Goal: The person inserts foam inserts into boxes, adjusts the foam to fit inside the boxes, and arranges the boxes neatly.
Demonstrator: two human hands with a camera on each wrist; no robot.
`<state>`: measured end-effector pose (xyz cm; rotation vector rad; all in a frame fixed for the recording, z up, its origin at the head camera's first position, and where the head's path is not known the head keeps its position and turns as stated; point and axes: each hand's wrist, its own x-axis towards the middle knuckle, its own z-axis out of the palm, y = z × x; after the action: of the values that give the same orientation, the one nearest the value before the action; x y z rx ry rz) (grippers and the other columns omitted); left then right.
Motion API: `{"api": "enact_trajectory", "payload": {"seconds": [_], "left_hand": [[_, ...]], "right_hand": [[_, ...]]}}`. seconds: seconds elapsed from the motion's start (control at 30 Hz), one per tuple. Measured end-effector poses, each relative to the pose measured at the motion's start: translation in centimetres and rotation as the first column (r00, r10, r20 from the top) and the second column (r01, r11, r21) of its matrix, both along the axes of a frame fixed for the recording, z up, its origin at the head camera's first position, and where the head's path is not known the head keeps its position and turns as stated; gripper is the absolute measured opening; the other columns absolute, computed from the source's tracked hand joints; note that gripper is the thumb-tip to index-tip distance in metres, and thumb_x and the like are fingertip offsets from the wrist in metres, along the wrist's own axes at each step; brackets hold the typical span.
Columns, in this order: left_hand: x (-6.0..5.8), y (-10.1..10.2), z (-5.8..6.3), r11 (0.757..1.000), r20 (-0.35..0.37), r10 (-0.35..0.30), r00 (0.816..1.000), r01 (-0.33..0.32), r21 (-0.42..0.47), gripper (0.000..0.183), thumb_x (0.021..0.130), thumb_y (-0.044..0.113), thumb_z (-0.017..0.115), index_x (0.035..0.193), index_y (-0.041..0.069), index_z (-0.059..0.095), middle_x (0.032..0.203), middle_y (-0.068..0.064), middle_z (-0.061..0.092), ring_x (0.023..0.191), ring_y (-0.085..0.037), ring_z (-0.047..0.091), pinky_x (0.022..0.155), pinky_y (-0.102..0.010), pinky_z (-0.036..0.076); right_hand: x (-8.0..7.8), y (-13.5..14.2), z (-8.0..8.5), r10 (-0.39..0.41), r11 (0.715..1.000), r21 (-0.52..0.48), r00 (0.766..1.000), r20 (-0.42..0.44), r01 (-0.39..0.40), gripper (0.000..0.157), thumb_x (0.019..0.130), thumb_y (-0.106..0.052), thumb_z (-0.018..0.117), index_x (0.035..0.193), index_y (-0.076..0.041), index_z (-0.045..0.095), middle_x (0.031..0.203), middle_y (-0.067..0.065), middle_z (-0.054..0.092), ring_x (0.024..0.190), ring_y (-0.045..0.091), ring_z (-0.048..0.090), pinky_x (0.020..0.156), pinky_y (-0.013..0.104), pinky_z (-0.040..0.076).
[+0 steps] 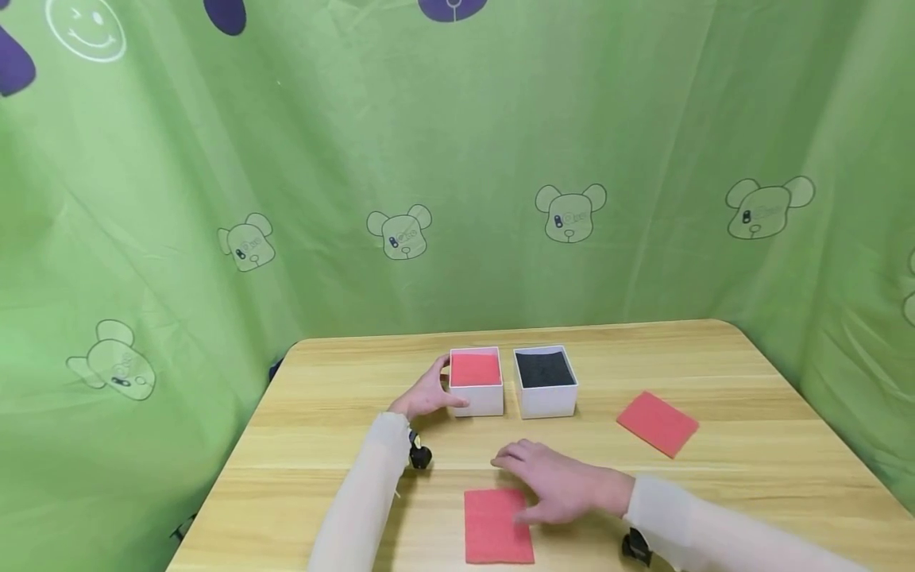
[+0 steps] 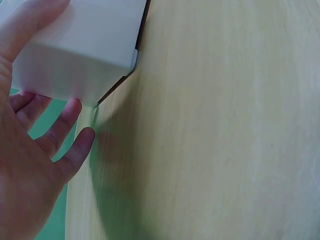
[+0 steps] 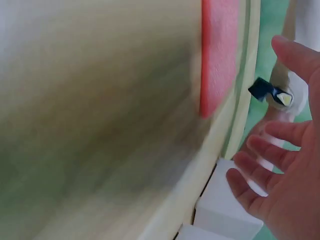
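Observation:
A white square box (image 1: 477,402) with a red felt-like sheet (image 1: 475,369) in it stands toward the back of the table. My left hand (image 1: 426,394) grips this box at its left side, thumb on the front wall and fingers around toward the back. In the left wrist view the thumb lies along the white box (image 2: 85,40). Over the right edge of a flat red sheet (image 1: 492,534) near the table's front is my right hand (image 1: 561,481). Its fingers are spread and relaxed with nothing between them, as the right wrist view also shows.
Just right of the first box stands a second white box (image 1: 549,403) holding a black sheet (image 1: 543,369). Another red sheet (image 1: 658,424) lies askew on the wooden table (image 1: 758,469) at the right. A green curtain (image 1: 472,278) hangs behind the table and at its sides.

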<state>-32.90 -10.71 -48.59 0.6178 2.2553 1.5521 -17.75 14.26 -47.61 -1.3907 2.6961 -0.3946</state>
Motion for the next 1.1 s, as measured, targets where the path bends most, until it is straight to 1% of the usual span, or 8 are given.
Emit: {"api": "enact_trajectory", "payload": {"seconds": [0.2,0.3,0.43,0.6,0.7,0.87,1.0,1.1], "left_hand": [[-1.1,0.0,-2.1,1.000,-0.017,0.023,1.000,-0.023,-0.008,0.106,0.071,0.004,0.081,0.151,0.010,0.011,0.149,-0.012,0.027,0.120,-0.032,0.045,0.096,-0.040,0.042],[-1.2,0.0,-2.4,0.999,-0.025,0.035,0.999,-0.035,-0.017,0.104,0.072,0.006,0.081,0.151,0.011,0.013,0.147,-0.011,0.030,0.120,-0.030,0.047,0.096,-0.039,0.043],[-1.2,0.1,-2.5,0.999,-0.033,0.044,0.998,-0.045,-0.027,0.103,0.072,0.008,0.082,0.150,0.012,0.015,0.145,-0.008,0.033,0.117,-0.027,0.049,0.095,-0.037,0.043],[-1.3,0.0,-2.5,0.999,-0.051,0.037,0.998,-0.039,-0.026,0.105,0.071,0.008,0.082,0.150,0.009,0.014,0.144,-0.010,0.034,0.117,-0.028,0.049,0.094,-0.036,0.044],[-1.3,0.0,-2.5,0.999,-0.055,0.033,0.998,-0.034,-0.027,0.104,0.071,0.007,0.082,0.150,0.008,0.014,0.144,-0.012,0.033,0.118,-0.029,0.049,0.094,-0.037,0.044],[-1.3,0.1,-2.5,0.999,-0.043,0.041,0.998,-0.042,-0.029,0.103,0.071,0.007,0.082,0.150,0.011,0.015,0.145,-0.009,0.033,0.119,-0.028,0.048,0.095,-0.036,0.044],[-1.3,0.1,-2.4,0.999,-0.035,0.042,0.999,-0.043,-0.028,0.103,0.072,0.007,0.081,0.150,0.011,0.014,0.146,-0.009,0.032,0.120,-0.029,0.047,0.095,-0.037,0.043],[-1.2,0.1,-2.0,0.999,-0.025,0.034,0.999,-0.035,-0.031,0.104,0.072,0.007,0.082,0.151,0.011,0.013,0.147,-0.010,0.030,0.121,-0.030,0.046,0.096,-0.038,0.043]], "right_hand": [[0.6,-0.1,-0.9,0.017,0.999,0.037,0.999,0.048,-0.019,0.080,0.082,-0.062,0.059,0.136,-0.005,0.044,0.131,0.005,0.045,0.117,0.019,0.043,0.098,0.039,0.041],[0.7,-0.2,-1.6,0.046,0.998,0.048,0.998,0.045,-0.049,0.086,0.080,-0.067,0.057,0.136,-0.004,0.043,0.131,0.006,0.045,0.117,0.018,0.043,0.097,0.039,0.041],[0.9,-0.5,-2.4,0.079,0.995,0.061,0.997,-0.004,-0.079,0.094,0.075,-0.075,0.055,0.136,-0.005,0.043,0.130,0.005,0.045,0.116,0.017,0.042,0.097,0.038,0.041],[1.1,-0.8,-2.8,0.092,0.993,0.081,0.995,-0.045,-0.088,0.100,0.071,-0.080,0.052,0.137,-0.006,0.041,0.131,0.003,0.044,0.117,0.017,0.041,0.097,0.037,0.040],[1.1,-1.0,-2.9,0.101,0.991,0.096,0.994,-0.050,-0.096,0.096,0.073,-0.076,0.055,0.139,-0.008,0.040,0.131,0.001,0.044,0.118,0.016,0.040,0.096,0.039,0.040],[1.1,-1.0,-2.8,0.114,0.989,0.102,0.992,-0.054,-0.109,0.086,0.077,-0.064,0.061,0.140,-0.009,0.039,0.132,0.000,0.043,0.118,0.016,0.040,0.096,0.043,0.041],[1.1,-0.9,-2.7,0.107,0.989,0.109,0.994,-0.024,-0.103,0.087,0.078,-0.066,0.059,0.141,-0.010,0.038,0.134,0.000,0.042,0.119,0.016,0.040,0.097,0.044,0.041],[1.0,-1.0,-2.7,0.100,0.989,0.113,0.995,-0.020,-0.097,0.088,0.078,-0.067,0.058,0.141,-0.010,0.037,0.134,0.000,0.042,0.119,0.016,0.040,0.096,0.045,0.041]]}}
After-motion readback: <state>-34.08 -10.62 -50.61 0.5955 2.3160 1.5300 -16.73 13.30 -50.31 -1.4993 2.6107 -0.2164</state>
